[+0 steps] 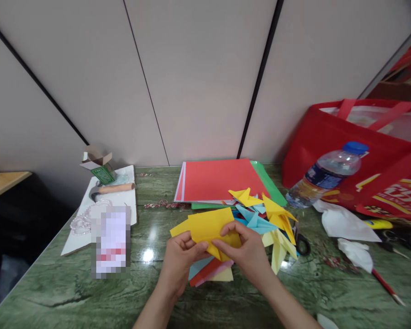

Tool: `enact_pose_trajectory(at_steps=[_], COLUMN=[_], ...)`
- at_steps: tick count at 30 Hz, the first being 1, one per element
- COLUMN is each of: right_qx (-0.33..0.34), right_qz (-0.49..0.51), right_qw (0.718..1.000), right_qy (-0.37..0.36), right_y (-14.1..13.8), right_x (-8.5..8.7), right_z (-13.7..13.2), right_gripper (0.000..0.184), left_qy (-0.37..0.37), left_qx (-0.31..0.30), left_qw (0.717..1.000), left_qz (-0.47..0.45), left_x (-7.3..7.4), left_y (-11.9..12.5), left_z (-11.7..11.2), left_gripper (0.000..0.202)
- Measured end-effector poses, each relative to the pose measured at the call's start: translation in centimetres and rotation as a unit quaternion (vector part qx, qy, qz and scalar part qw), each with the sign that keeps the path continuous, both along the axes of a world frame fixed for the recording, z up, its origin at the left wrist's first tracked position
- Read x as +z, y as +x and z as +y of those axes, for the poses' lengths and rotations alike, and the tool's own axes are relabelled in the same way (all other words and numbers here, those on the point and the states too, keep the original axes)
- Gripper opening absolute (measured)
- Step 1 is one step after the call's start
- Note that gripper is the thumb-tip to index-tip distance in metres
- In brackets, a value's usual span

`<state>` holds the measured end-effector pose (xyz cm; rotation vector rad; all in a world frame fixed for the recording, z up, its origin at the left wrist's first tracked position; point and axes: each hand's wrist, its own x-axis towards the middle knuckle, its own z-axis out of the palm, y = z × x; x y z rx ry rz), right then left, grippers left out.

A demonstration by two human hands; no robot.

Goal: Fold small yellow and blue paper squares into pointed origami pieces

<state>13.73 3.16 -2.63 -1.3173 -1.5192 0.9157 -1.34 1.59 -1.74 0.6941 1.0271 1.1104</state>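
Note:
Both hands hold a partly folded yellow paper sheet [208, 226] just above the green marble table [89, 292]. My left hand [181, 258] pinches its lower left edge with fingers closed. My right hand [246, 249] presses its right side, fingers curled over a fold. Under the hands lies a small pile of coloured paper squares [210, 272]. Several folded paper shapes, yellow [277, 214] and light blue [256, 221], lie just right of the hands.
A stack of large coloured sheets, red on top [219, 180], lies behind. A tilted water bottle [329, 173] leans by a red bag [363, 151]. Scissors [303, 244], tissues [342, 224], a white board [130, 194] with a hammer [111, 188] and small box [101, 167] also lie around.

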Motion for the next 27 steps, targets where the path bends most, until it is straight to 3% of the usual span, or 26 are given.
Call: enact_pose_trajectory(at_steps=[7,20,27], right_qx=[-0.005,-0.009,0.000], right_qz=[0.009,0.022,0.023], right_qw=[1.000,1.000,0.999], right_qy=[-0.016,-0.017,-0.026], right_y=[0.03,0.04,0.07], right_x=[0.24,0.16,0.51], right_z=[-0.01,0.04,0.02], right_gripper=[0.017,0.016,0.017], left_qy=[-0.003,-0.008,-0.006], left_qx=[-0.044,-0.033,-0.068], left_qw=[0.999,0.999,0.998], left_qz=[-0.004,-0.001,0.016], left_x=[0.60,0.52,0.84], left_y=[-0.82,-0.56,-1.06], left_z=[0.05,0.06,0.04], left_gripper=[0.028,0.025,0.031])
